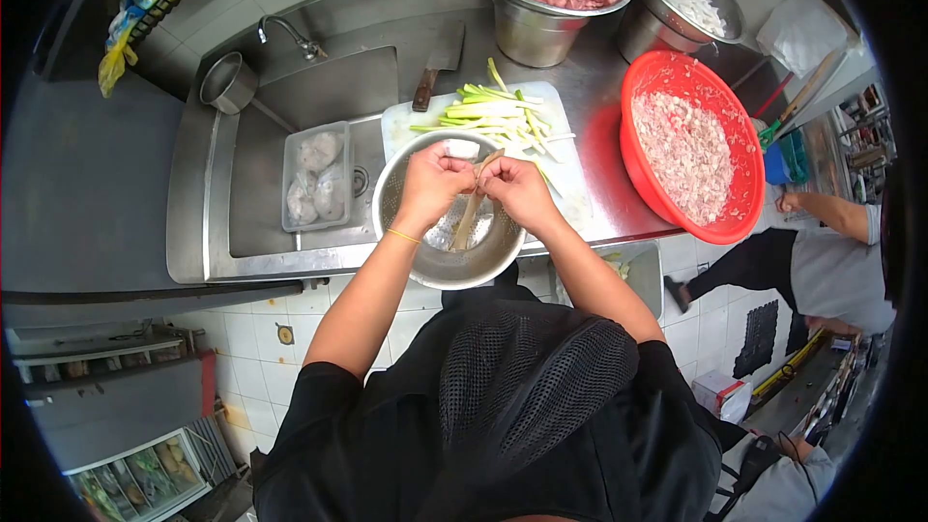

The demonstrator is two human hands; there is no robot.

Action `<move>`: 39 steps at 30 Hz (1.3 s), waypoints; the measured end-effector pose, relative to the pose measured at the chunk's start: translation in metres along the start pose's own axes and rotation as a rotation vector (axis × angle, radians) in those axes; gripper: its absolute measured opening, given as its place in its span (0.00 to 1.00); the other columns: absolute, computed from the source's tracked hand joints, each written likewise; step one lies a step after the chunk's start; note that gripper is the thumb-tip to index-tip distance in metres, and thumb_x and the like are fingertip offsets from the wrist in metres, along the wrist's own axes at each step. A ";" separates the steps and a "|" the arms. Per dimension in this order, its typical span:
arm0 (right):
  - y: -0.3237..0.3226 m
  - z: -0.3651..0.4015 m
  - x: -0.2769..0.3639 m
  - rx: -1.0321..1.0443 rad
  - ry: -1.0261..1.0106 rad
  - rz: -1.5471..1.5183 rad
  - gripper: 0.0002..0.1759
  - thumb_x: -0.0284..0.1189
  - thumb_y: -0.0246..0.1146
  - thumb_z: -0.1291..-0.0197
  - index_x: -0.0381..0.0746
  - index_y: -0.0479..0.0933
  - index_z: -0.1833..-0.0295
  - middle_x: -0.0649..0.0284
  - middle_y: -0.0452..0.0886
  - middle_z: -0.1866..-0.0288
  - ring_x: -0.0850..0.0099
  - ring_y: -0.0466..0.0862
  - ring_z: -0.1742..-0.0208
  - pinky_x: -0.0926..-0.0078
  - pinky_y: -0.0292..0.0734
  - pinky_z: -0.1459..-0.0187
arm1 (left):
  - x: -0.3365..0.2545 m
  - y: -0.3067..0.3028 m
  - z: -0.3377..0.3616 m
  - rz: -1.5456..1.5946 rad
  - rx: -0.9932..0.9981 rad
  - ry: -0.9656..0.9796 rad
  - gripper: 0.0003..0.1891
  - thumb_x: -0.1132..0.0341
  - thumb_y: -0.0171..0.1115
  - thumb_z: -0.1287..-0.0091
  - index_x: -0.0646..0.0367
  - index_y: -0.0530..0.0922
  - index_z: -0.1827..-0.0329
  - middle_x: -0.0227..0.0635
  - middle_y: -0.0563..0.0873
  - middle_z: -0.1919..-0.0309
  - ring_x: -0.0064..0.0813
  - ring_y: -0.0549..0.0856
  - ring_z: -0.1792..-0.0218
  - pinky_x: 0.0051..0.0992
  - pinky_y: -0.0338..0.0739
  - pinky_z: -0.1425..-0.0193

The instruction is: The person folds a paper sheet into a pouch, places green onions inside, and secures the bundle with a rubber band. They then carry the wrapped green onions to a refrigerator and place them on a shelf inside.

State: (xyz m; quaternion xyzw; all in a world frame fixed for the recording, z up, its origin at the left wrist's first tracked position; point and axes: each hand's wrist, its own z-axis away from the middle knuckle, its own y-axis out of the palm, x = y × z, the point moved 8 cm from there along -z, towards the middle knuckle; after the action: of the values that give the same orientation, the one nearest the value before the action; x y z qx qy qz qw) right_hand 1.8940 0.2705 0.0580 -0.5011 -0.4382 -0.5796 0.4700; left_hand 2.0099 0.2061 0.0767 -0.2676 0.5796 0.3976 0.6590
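Observation:
Over a round metal bowl [394, 195], my left hand [434, 181] and my right hand [517, 188] meet with their fingertips close together. Both pinch a long, limp beige-brown strip [468, 220] that hangs down into the bowl; its exact kind I cannot make out. A small white piece [462, 149] shows at the bowl's far rim, beside my left fingers. Behind the bowl, cut spring onions [488, 114] lie on a white cutting board [570, 179]. A cleaver [440, 68] rests on the steel counter just past the board.
To the left is a sink [261, 217] with a plastic tub [317, 228] of bagged pale lumps. A red basin [633, 150] of minced meat stands right, near the counter edge. Behind are a metal pot [532, 34] of sliced meat and a colander [667, 31]. Another person [836, 266] is at far right.

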 end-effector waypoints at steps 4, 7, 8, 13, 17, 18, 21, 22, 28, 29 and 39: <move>-0.001 0.000 0.000 -0.009 -0.001 0.003 0.04 0.24 0.61 0.45 0.34 0.78 0.67 0.68 0.81 0.71 0.81 0.77 0.70 0.81 0.72 0.65 | -0.002 0.002 -0.002 -0.093 -0.013 0.037 0.12 0.81 0.63 0.47 0.67 0.75 0.59 0.36 0.83 0.70 0.21 0.82 0.73 0.20 0.80 0.67; -0.006 0.001 -0.002 -0.032 0.006 0.024 0.02 0.22 0.60 0.44 0.34 0.77 0.68 0.67 0.80 0.72 0.82 0.75 0.71 0.83 0.71 0.67 | 0.004 0.003 -0.006 -0.098 -0.011 0.036 0.14 0.82 0.62 0.48 0.67 0.73 0.58 0.35 0.83 0.72 0.20 0.82 0.73 0.20 0.79 0.67; -0.009 0.001 -0.002 -0.044 0.018 0.038 0.02 0.21 0.59 0.44 0.34 0.76 0.68 0.67 0.80 0.72 0.82 0.75 0.72 0.85 0.69 0.68 | 0.006 0.002 -0.006 0.012 -0.014 0.011 0.15 0.82 0.62 0.47 0.66 0.72 0.57 0.35 0.83 0.71 0.21 0.82 0.73 0.20 0.79 0.67; -0.015 0.004 0.001 -0.044 0.023 -0.101 0.02 0.21 0.60 0.43 0.34 0.76 0.67 0.65 0.81 0.70 0.80 0.78 0.70 0.84 0.73 0.65 | 0.013 0.007 -0.005 0.191 0.029 -0.007 0.16 0.81 0.63 0.44 0.66 0.70 0.54 0.37 0.84 0.70 0.22 0.83 0.73 0.20 0.80 0.66; -0.022 0.007 0.009 -0.057 0.022 -0.079 0.03 0.22 0.61 0.43 0.33 0.76 0.65 0.64 0.81 0.70 0.79 0.79 0.69 0.83 0.75 0.64 | 0.015 0.016 -0.004 0.261 0.063 -0.018 0.15 0.81 0.63 0.43 0.65 0.70 0.54 0.38 0.84 0.71 0.23 0.84 0.73 0.20 0.80 0.66; -0.023 0.008 0.012 -0.059 0.020 -0.078 0.03 0.22 0.61 0.43 0.33 0.76 0.65 0.64 0.81 0.70 0.79 0.79 0.69 0.83 0.75 0.64 | 0.015 0.018 -0.004 0.284 0.078 -0.015 0.16 0.81 0.63 0.43 0.65 0.70 0.54 0.38 0.84 0.71 0.23 0.83 0.73 0.20 0.80 0.66; -0.025 0.010 0.016 -0.061 0.013 -0.066 0.03 0.22 0.61 0.43 0.33 0.77 0.65 0.64 0.81 0.69 0.79 0.80 0.68 0.83 0.76 0.63 | 0.015 0.019 -0.004 0.270 0.077 -0.003 0.16 0.81 0.64 0.44 0.66 0.70 0.54 0.38 0.84 0.71 0.23 0.83 0.73 0.20 0.79 0.65; -0.027 0.009 0.019 -0.070 -0.019 -0.029 0.04 0.23 0.61 0.43 0.33 0.77 0.65 0.64 0.81 0.69 0.79 0.80 0.69 0.83 0.75 0.64 | 0.014 0.019 -0.004 0.270 0.078 -0.003 0.16 0.81 0.64 0.44 0.66 0.70 0.54 0.38 0.84 0.71 0.23 0.83 0.73 0.20 0.79 0.65; -0.035 0.006 0.025 -0.171 -0.121 0.105 0.07 0.26 0.64 0.48 0.32 0.79 0.68 0.66 0.81 0.75 0.82 0.76 0.75 0.82 0.72 0.70 | 0.007 0.022 0.000 0.150 0.057 0.046 0.16 0.82 0.65 0.47 0.67 0.71 0.57 0.37 0.84 0.71 0.21 0.82 0.73 0.19 0.79 0.64; -0.037 0.005 0.026 -0.191 -0.118 0.129 0.07 0.27 0.64 0.49 0.32 0.79 0.68 0.65 0.81 0.75 0.82 0.76 0.75 0.82 0.72 0.71 | 0.004 0.024 0.001 0.112 0.058 0.061 0.16 0.82 0.65 0.47 0.67 0.71 0.57 0.36 0.84 0.71 0.20 0.82 0.72 0.19 0.79 0.64; -0.038 0.002 0.027 -0.183 -0.048 0.199 0.03 0.20 0.61 0.48 0.31 0.77 0.68 0.65 0.80 0.74 0.81 0.78 0.73 0.85 0.73 0.68 | 0.009 0.026 0.001 0.044 0.068 0.085 0.14 0.82 0.64 0.48 0.66 0.72 0.59 0.35 0.84 0.71 0.18 0.82 0.71 0.19 0.79 0.63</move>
State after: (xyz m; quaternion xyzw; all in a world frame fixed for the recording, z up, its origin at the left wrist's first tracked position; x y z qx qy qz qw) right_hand 1.8555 0.2766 0.0840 -0.5965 -0.3426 -0.5559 0.4668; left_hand 1.9885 0.2225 0.0712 -0.2489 0.6261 0.3802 0.6336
